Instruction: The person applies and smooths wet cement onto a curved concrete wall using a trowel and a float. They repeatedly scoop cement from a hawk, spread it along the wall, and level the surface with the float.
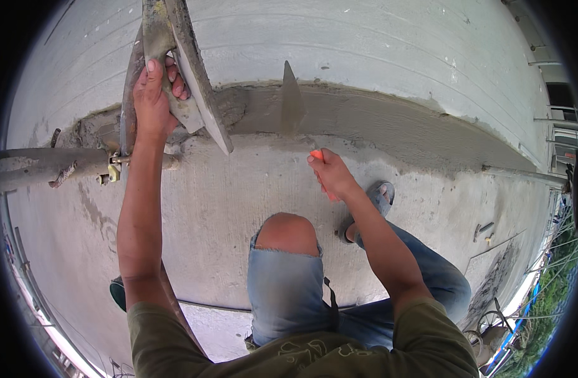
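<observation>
My left hand is wrapped round the handle of a long, mortar-crusted plastering float, tilted up against the wall at the upper left. My right hand grips the orange handle of a pointing trowel. The trowel's pointed blade faces away from me, over a band of smooth grey mortar along the foot of the wall. Whether the blade presses on the mortar or hovers just off it, I cannot tell. Rougher mortar lies near the float.
A pale wall rises beyond the mortar. At the left, a horizontal scaffold pipe meets an upright pole at a clamp. Another pipe juts in at the right. My sandalled foot rests on the concrete floor. A small tool lies farther right.
</observation>
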Demonstrator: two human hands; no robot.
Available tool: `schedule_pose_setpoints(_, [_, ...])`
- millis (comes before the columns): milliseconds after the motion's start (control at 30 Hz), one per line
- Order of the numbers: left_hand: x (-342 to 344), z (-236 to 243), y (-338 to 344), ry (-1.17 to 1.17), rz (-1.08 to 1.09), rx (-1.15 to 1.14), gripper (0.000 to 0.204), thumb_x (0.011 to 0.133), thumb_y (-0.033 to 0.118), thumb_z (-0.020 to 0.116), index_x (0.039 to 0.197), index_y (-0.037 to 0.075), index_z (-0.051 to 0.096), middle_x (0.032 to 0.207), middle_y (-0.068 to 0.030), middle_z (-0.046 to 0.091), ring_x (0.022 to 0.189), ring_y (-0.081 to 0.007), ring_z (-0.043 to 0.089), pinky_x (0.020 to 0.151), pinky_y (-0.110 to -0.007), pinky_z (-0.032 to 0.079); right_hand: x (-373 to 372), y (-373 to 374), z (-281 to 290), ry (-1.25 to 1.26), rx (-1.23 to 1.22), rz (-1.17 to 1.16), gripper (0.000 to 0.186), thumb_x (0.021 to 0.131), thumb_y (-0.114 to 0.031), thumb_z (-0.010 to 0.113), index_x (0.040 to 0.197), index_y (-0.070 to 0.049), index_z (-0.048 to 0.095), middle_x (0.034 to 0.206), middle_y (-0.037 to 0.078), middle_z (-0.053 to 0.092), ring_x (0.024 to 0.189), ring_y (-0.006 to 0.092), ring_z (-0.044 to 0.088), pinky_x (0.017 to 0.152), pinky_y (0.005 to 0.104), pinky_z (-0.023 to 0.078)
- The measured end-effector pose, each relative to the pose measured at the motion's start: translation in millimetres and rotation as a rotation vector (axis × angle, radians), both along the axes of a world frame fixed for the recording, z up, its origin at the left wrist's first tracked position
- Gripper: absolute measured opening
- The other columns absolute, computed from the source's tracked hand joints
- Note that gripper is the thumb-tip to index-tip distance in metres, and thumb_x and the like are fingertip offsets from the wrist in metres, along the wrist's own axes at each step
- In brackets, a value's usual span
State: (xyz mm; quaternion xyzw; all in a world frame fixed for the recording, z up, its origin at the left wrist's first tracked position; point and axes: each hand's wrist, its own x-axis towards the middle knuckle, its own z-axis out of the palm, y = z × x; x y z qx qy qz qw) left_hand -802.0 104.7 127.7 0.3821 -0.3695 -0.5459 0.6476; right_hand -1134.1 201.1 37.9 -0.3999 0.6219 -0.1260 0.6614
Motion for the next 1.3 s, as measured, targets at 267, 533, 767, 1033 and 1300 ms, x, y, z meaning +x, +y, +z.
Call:
schedule_pose_setpoints(267, [9.3,-15.3,22.5,0.203,-0.02,0.113,0.055,0.095,0.047,0.038,0.131,0.006,0.043,0.127,-0.0125,0.051,0.112,-0.0285,0.052,0.095,-0.04,0.043,106.5,-12.4,-50.0,0.135,-0.163,0.463,0.036,0.093,-0.032,0.046,0.097,0.004,0.048,0.08,0.021,0.061,0.07,0.033,0.062,0.061,0.0426,0.05])
schedule_pose_setpoints(533, [22.5,-36.2,16.0,0.157,0.223,0.314,0.05,0.092,0.038,0.041,0.129,0.004,0.045,0.128,-0.012,0.05,0.112,-0.029,0.051,0.096,-0.041,0.042,157.7,-60.5,-129.4,0.244,-0.335,0.442,0.036,0.092,-0.031,0.048,0.104,0.002,0.051,0.095,0.023,0.062,0.09,0.0367,0.06,0.077,0.0451,0.048])
schedule_pose_setpoints(767, [18.6,-25.9,15.3,0.084,0.278,0.257,0.051,0.092,0.038,0.041,0.13,0.005,0.044,0.129,-0.0115,0.049,0.115,-0.0281,0.049,0.099,-0.039,0.039,79.1,-40.9,-121.3,0.381,-0.242,0.312,0.033,0.092,-0.029,0.049,0.106,0.001,0.05,0.092,0.023,0.062,0.089,0.0371,0.061,0.075,0.046,0.048])
schedule_pose_setpoints(1033, [24.6,-30.0,16.0,0.174,0.301,0.305,0.057,0.091,0.045,0.041,0.133,0.005,0.041,0.133,-0.0123,0.045,0.119,-0.0292,0.046,0.102,-0.04,0.036,92.8,-9.9,-66.1,0.287,-0.296,0.32,0.03,0.091,-0.025,0.049,0.102,0.002,0.046,0.085,0.023,0.063,0.081,0.0397,0.062,0.072,0.0476,0.048])
schedule_pose_setpoints(1300, [40.2,-36.7,25.1,0.089,0.276,0.389,0.06,0.09,0.046,0.042,0.133,0.005,0.04,0.134,-0.0125,0.044,0.119,-0.0293,0.045,0.102,-0.04,0.036,213.5,-47.0,-109.1,-0.001,-0.295,0.491,0.028,0.091,-0.023,0.047,0.099,0.004,0.048,0.083,0.022,0.063,0.082,0.0368,0.063,0.068,0.0456,0.05])
